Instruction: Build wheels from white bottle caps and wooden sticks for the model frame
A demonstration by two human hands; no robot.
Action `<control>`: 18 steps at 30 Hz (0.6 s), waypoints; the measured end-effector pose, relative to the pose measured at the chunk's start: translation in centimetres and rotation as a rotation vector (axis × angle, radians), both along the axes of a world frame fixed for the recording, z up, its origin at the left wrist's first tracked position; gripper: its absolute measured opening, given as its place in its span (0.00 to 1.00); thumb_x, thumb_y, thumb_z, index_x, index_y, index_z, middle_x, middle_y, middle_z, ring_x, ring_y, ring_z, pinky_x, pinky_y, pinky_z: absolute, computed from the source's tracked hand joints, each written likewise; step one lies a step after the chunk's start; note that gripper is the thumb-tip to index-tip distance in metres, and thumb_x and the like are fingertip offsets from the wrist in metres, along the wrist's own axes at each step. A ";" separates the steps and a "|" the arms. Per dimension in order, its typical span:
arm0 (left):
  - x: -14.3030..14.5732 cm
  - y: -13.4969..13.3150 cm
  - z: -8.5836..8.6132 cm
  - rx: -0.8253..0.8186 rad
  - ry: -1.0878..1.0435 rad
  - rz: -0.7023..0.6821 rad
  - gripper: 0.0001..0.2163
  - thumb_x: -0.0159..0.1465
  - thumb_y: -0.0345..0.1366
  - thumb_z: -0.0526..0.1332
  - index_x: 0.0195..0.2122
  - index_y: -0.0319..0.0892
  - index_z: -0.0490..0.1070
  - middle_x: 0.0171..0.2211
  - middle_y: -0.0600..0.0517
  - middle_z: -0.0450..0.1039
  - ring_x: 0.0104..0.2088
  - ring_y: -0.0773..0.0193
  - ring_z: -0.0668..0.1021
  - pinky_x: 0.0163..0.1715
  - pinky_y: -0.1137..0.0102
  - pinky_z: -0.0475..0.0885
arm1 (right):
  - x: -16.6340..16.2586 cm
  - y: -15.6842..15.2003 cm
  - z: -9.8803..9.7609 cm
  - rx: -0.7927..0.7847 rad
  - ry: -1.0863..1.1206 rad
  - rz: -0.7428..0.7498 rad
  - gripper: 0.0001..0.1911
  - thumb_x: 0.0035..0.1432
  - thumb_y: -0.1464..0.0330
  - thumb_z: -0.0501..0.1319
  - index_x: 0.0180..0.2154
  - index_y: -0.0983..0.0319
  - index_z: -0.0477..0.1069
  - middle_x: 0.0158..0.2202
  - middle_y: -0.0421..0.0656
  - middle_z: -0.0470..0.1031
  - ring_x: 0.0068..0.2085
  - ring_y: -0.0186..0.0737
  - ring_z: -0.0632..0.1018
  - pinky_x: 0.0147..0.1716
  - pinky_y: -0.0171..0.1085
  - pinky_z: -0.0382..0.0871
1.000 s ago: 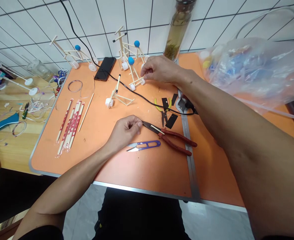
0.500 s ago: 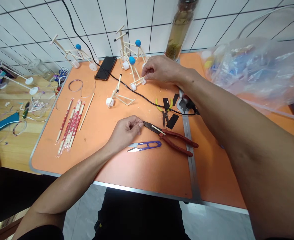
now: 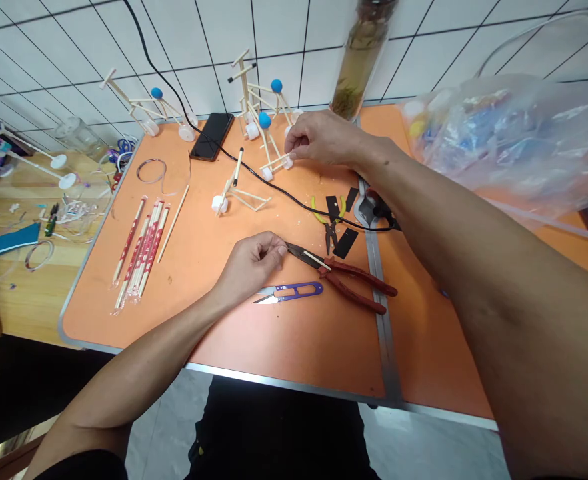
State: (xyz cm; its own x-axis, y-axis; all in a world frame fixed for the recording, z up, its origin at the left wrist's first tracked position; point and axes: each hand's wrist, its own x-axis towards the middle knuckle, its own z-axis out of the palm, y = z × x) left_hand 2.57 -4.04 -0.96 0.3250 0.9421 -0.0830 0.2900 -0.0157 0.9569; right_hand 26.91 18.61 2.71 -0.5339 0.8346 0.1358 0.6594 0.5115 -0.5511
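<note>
My left hand (image 3: 255, 263) rests on the orange table, thumb and fingertips pinched together at the jaw tips of the red-handled pliers (image 3: 357, 280); whatever it may hold is hidden. A short stick piece (image 3: 318, 261) lies across the pliers. Below the hand are purple thread snips (image 3: 297, 290). My right hand (image 3: 319, 138) reaches further back, its fingers closed at the right end of a small stick frame (image 3: 273, 141) with a blue ball (image 3: 265, 121) and white wheels. To the left stands another stick model (image 3: 239, 190) with one white wheel, lacking a ball.
Yellow-handled pliers (image 3: 330, 230) lie among black strips (image 3: 345, 243). A black cable (image 3: 284, 192) crosses the table. Wrapped chopsticks (image 3: 147, 257) and a phone (image 3: 212, 137) are at left, with a bottle (image 3: 361, 67) and plastic bag (image 3: 514, 140) at the back right.
</note>
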 end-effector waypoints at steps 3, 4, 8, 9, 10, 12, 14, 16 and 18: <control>0.1 0.0 0.1 -0.004 -0.006 0.000 0.11 0.72 0.44 0.67 0.35 0.43 0.77 0.27 0.52 0.78 0.30 0.63 0.76 0.35 0.68 0.69 | 0.1 -0.1 0.2 0.019 -0.008 -0.010 0.09 0.51 0.53 0.72 0.31 0.47 0.77 0.36 0.42 0.84 0.47 0.55 0.78 0.46 0.50 0.67; 0.1 0.0 0.2 -0.003 -0.004 -0.002 0.11 0.72 0.44 0.67 0.35 0.43 0.77 0.28 0.52 0.78 0.30 0.63 0.76 0.35 0.68 0.69 | 0.2 -0.1 0.3 0.034 -0.011 -0.010 0.08 0.53 0.55 0.70 0.33 0.48 0.77 0.39 0.43 0.85 0.47 0.54 0.79 0.47 0.50 0.68; 0.1 -0.1 0.3 0.004 0.002 -0.005 0.11 0.72 0.43 0.67 0.36 0.43 0.78 0.28 0.52 0.78 0.30 0.63 0.76 0.34 0.68 0.69 | 0.7 0.4 0.4 0.084 0.018 -0.025 0.10 0.55 0.55 0.67 0.37 0.50 0.79 0.46 0.47 0.88 0.46 0.49 0.79 0.53 0.50 0.69; 0.2 -0.1 0.3 0.003 0.000 -0.003 0.11 0.72 0.44 0.67 0.35 0.44 0.78 0.27 0.52 0.78 0.30 0.63 0.76 0.34 0.68 0.69 | 0.7 0.5 0.3 0.086 0.030 -0.030 0.11 0.54 0.54 0.66 0.38 0.50 0.80 0.46 0.47 0.88 0.46 0.48 0.79 0.54 0.51 0.69; 0.2 -0.1 0.4 0.000 -0.001 -0.003 0.11 0.72 0.44 0.67 0.35 0.44 0.78 0.27 0.52 0.78 0.30 0.63 0.76 0.34 0.68 0.69 | 0.8 0.7 0.3 0.085 0.041 -0.036 0.12 0.54 0.52 0.66 0.38 0.49 0.80 0.45 0.47 0.88 0.46 0.48 0.78 0.54 0.52 0.68; 0.1 -0.1 0.4 -0.005 -0.003 -0.004 0.11 0.72 0.44 0.67 0.35 0.44 0.77 0.27 0.52 0.78 0.30 0.64 0.76 0.34 0.68 0.69 | 0.8 0.8 0.1 0.086 0.051 -0.033 0.13 0.53 0.51 0.65 0.37 0.49 0.80 0.45 0.47 0.87 0.45 0.47 0.78 0.53 0.52 0.67; 0.1 -0.1 0.4 -0.004 -0.006 -0.009 0.11 0.72 0.44 0.67 0.35 0.44 0.77 0.27 0.53 0.78 0.30 0.64 0.76 0.34 0.68 0.69 | 0.7 0.7 0.0 0.098 0.035 -0.015 0.12 0.54 0.55 0.64 0.38 0.50 0.80 0.45 0.48 0.87 0.44 0.48 0.79 0.52 0.52 0.67; 0.2 -0.1 0.4 -0.001 -0.004 -0.012 0.11 0.72 0.44 0.67 0.35 0.44 0.77 0.27 0.53 0.78 0.29 0.64 0.77 0.34 0.68 0.69 | 0.6 0.4 0.0 0.101 0.000 0.005 0.09 0.55 0.58 0.64 0.38 0.51 0.80 0.45 0.48 0.87 0.44 0.49 0.78 0.50 0.50 0.67; 0.2 -0.1 0.4 0.002 0.002 -0.011 0.11 0.72 0.43 0.66 0.35 0.44 0.78 0.27 0.53 0.78 0.29 0.64 0.77 0.34 0.68 0.69 | 0.5 0.0 0.1 0.090 -0.030 0.022 0.07 0.57 0.60 0.64 0.37 0.51 0.80 0.44 0.46 0.87 0.44 0.49 0.78 0.48 0.49 0.67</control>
